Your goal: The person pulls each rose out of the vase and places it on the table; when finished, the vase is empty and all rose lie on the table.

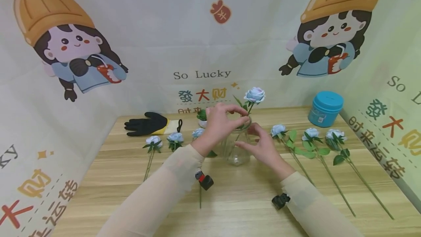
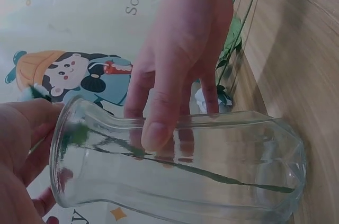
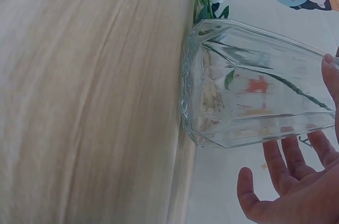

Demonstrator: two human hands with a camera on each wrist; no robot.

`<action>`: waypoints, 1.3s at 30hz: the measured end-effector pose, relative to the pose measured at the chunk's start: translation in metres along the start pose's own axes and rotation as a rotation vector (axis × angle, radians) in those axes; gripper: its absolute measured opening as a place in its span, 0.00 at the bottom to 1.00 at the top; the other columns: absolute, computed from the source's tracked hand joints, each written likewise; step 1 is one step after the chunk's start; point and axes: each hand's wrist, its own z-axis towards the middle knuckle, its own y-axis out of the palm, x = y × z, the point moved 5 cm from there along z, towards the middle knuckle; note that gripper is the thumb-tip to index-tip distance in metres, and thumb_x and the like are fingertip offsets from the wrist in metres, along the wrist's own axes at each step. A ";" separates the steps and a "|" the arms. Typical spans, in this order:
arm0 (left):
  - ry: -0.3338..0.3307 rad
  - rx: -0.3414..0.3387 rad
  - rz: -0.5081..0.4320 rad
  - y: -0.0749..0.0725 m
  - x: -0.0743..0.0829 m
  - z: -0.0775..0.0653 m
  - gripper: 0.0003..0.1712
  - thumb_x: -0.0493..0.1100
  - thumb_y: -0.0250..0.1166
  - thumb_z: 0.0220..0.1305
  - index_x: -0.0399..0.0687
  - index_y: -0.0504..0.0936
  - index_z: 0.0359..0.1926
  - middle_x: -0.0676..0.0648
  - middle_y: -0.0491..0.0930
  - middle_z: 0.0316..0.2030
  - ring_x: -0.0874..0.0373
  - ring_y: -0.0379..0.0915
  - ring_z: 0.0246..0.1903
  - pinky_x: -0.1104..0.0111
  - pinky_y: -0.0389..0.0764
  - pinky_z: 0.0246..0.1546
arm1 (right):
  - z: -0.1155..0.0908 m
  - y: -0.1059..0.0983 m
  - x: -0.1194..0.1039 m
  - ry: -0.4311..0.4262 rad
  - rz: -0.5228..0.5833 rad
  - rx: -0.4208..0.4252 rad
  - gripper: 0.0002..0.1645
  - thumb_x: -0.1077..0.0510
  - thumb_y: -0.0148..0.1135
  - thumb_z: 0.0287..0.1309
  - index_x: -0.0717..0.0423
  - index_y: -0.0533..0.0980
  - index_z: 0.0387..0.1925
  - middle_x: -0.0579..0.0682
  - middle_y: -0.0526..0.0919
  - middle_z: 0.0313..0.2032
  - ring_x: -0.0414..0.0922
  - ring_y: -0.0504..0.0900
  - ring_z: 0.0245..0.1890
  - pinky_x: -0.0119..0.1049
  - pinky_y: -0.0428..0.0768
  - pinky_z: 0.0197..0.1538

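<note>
A clear glass vase [image 1: 237,156] stands upright on the wooden table, in front of me. One pale blue rose [image 1: 254,95] rises from its mouth. The green stem [image 2: 228,178] slants down inside to the base, seen through the glass. At the rim, my left hand [image 1: 223,121] pinches the upper stem between thumb and index finger; the exact contact is partly hidden. My right hand [image 1: 263,147] holds the vase from the right side, its thumb and fingers [image 2: 159,135] around the glass below the neck.
Several blue roses lie on the table, some left near a rose [image 1: 153,142], others right near a rose [image 1: 335,134]. A black glove [image 1: 146,124] lies back left, a small potted plant [image 1: 202,118] behind my left hand, and a blue tub [image 1: 325,109] stands back right.
</note>
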 end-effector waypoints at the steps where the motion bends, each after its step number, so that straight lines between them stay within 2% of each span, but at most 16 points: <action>1: -0.012 0.009 0.014 0.000 -0.001 0.001 0.08 0.54 0.76 0.62 0.63 0.91 0.41 0.60 0.90 0.41 0.57 0.78 0.49 0.46 0.56 0.67 | 0.000 0.000 0.000 0.002 -0.001 0.001 0.38 0.49 0.78 0.56 0.55 0.71 0.63 0.60 0.78 0.64 0.60 0.75 0.66 0.64 0.75 0.67; 8: -0.101 0.043 0.098 0.001 -0.004 0.007 0.08 0.57 0.74 0.63 0.66 0.91 0.42 0.62 0.89 0.39 0.59 0.78 0.46 0.47 0.60 0.66 | 0.001 0.001 0.003 0.016 -0.004 0.011 0.35 0.48 0.79 0.55 0.55 0.72 0.59 0.60 0.80 0.61 0.59 0.76 0.65 0.62 0.76 0.67; 13: -0.122 0.048 0.138 0.003 -0.005 0.010 0.08 0.57 0.74 0.63 0.66 0.90 0.41 0.62 0.88 0.38 0.59 0.76 0.44 0.49 0.62 0.66 | 0.001 0.003 0.003 0.008 -0.004 0.006 0.35 0.47 0.79 0.55 0.54 0.72 0.58 0.59 0.80 0.60 0.58 0.76 0.65 0.62 0.76 0.67; 20: -0.105 0.038 0.218 0.008 -0.004 0.013 0.07 0.57 0.72 0.65 0.66 0.90 0.40 0.61 0.90 0.39 0.54 0.76 0.56 0.49 0.65 0.64 | 0.000 0.003 0.004 0.008 0.005 0.012 0.34 0.47 0.79 0.55 0.54 0.72 0.58 0.59 0.80 0.60 0.58 0.76 0.65 0.63 0.76 0.66; 27: -0.083 0.061 0.250 0.009 -0.002 0.014 0.06 0.56 0.72 0.65 0.65 0.90 0.39 0.62 0.89 0.37 0.56 0.77 0.50 0.53 0.68 0.57 | 0.000 0.003 0.003 0.001 0.005 0.012 0.34 0.48 0.79 0.56 0.54 0.72 0.57 0.59 0.80 0.60 0.59 0.76 0.65 0.63 0.76 0.66; 31: -0.067 0.069 0.247 0.010 -0.002 0.014 0.06 0.55 0.72 0.65 0.64 0.90 0.39 0.62 0.90 0.36 0.55 0.77 0.51 0.52 0.69 0.58 | 0.000 0.003 0.004 0.003 0.006 0.013 0.34 0.48 0.79 0.56 0.54 0.72 0.58 0.59 0.80 0.60 0.59 0.76 0.65 0.63 0.76 0.66; 39: -0.056 0.065 0.252 0.011 -0.002 0.015 0.11 0.61 0.72 0.64 0.64 0.90 0.38 0.62 0.89 0.34 0.55 0.76 0.50 0.52 0.69 0.58 | 0.000 0.002 0.003 0.003 0.016 0.009 0.35 0.48 0.78 0.56 0.54 0.72 0.59 0.59 0.80 0.61 0.59 0.76 0.65 0.64 0.76 0.66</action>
